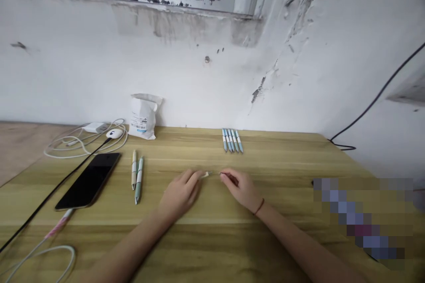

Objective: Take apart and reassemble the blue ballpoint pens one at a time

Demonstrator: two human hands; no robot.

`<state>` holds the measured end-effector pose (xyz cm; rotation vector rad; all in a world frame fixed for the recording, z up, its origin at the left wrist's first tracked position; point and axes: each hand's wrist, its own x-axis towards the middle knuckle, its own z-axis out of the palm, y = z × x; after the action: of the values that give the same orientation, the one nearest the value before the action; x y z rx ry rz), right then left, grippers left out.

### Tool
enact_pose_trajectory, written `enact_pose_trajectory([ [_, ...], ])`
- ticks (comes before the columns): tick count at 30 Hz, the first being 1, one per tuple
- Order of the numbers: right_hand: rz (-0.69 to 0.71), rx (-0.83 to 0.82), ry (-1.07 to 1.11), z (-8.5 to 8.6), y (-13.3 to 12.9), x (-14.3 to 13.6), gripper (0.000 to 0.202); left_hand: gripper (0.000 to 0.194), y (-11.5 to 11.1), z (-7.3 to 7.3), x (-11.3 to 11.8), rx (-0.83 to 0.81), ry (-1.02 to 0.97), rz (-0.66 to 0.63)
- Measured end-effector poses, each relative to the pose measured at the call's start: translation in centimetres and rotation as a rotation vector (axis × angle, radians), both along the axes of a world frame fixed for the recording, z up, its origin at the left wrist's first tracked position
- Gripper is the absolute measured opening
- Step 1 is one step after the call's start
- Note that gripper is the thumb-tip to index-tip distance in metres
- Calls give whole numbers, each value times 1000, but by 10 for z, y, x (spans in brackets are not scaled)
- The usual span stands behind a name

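My left hand [181,192] is closed around a pale pen barrel [205,174], low over the table. Only its front end shows past the fingers, with a thin tip pointing right. Just across a small gap, my right hand [241,188] pinches thumb and forefinger together; a tiny dark bit shows at the fingertips, too small to name. To the left lie a cream pen [134,170] and a green pen [139,180], side by side. A row of several blue and white pens [231,140] lies beyond my hands.
On the left is a black phone [88,181] with a cable plugged in. Behind it are a white charger [95,127], coiled white cable and a round white device [114,133]. A white packet [142,116] stands by the wall. A pixelated object [360,219] lies at right.
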<state>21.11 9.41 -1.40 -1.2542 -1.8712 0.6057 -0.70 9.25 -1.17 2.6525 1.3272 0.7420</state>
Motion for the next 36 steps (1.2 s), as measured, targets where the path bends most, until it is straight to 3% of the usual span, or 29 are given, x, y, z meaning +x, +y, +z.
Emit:
enact_pose_trajectory([
  [4, 46, 8, -24, 3, -1, 0, 26, 31, 0, 2, 1, -14, 2, -19],
  [11, -21, 36, -40, -9, 3, 0, 16, 31, 0, 3, 0, -19, 5, -29],
  [19, 21, 36, -59, 2, -1, -2, 27, 32, 1, 1, 0, 12, -38, -52],
  [25, -12, 25, -35, -8, 2, 0, 14, 32, 2, -1, 0, 38, -63, -67],
  [36, 14, 4, -11, -5, 1, 0, 15, 31, 2, 0, -1, 45, -18, -76],
])
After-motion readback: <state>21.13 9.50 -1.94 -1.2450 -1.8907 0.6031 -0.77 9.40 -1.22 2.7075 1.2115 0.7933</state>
